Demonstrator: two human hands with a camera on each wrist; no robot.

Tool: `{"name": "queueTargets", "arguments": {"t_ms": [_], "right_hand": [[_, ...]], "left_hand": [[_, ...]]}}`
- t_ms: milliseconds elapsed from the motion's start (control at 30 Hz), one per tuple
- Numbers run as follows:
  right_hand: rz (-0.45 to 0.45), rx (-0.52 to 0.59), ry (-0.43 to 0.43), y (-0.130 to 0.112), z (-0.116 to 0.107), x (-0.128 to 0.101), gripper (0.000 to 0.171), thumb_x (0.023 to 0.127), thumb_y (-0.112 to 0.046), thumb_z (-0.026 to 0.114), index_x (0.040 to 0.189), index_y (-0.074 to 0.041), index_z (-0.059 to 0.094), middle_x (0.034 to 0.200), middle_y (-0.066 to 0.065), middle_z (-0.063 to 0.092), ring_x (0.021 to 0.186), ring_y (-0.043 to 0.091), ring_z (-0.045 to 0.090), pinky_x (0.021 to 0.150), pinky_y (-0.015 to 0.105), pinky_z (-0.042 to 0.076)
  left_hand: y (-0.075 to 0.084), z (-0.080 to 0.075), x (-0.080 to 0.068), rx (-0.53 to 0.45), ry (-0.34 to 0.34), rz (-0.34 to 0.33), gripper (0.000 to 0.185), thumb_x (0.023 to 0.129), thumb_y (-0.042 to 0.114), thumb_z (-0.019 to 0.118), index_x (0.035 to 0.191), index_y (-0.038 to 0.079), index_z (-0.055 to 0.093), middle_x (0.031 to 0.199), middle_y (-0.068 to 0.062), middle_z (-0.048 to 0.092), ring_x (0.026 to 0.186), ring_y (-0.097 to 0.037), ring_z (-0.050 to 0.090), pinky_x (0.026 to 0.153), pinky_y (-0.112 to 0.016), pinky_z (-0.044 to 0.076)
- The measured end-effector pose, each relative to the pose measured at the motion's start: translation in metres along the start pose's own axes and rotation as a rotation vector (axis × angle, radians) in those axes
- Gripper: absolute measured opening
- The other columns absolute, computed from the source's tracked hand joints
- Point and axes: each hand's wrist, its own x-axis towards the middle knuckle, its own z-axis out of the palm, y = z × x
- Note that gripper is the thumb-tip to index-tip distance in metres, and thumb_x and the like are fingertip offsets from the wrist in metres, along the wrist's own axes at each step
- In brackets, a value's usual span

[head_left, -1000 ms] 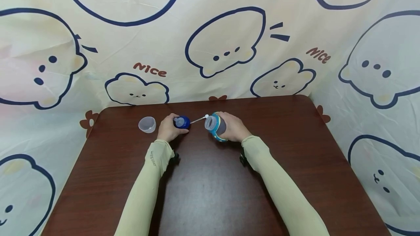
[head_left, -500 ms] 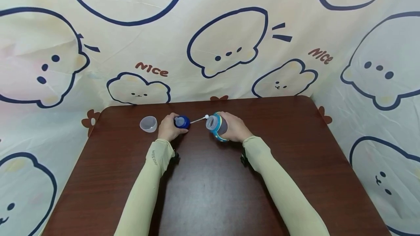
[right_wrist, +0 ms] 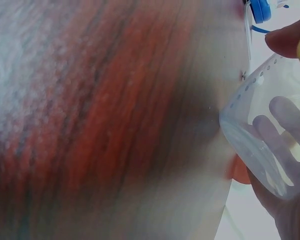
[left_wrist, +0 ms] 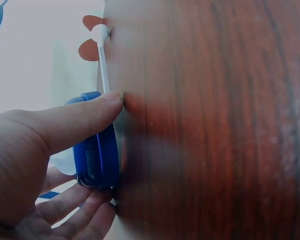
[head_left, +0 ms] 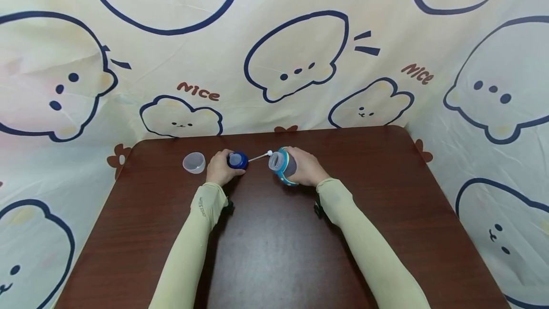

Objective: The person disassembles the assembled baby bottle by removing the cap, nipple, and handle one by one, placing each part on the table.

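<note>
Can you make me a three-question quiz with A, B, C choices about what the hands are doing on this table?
1. Where is the small clear cup?
A. left of the left hand
B. between the hands
C. inside the bottle

2. What colour is the lid the left hand holds?
A. red
B. blue
C. green

3. How is the bottle in the right hand?
A. closed with its lid
B. lying flat, untouched
C. open and tipped toward the lid

Answers:
1 A, the cup stands apart on the table, left of that hand.
2 B, the wrist view shows blue plastic under the thumb.
3 C, its open mouth faces the lid.
</note>
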Motion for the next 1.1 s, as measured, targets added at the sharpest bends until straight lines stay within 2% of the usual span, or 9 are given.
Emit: {"name": "queueTargets", "arguments": {"t_ms": [1100], "right_hand": [[0.007, 0.005, 0.002, 0.0017, 0.0009, 0.0005, 0.083, 0.07, -0.023, 0.096, 0.141, -0.019, 0.053, 0.128, 0.005, 0.064, 0.114, 0.027, 0.06, 0.1, 0.053, 0.055]], "left_hand": [[-0.0058, 0.0005, -0.0006, -0.023, -0.007, 0.005, 0.077, 0.08, 0.031, 0.091, 0.141, 0.003, 0.054, 0.14, -0.024, 0.057, 0.135, -0.043, 0.05, 0.114, -0.061, 0.041]]}}
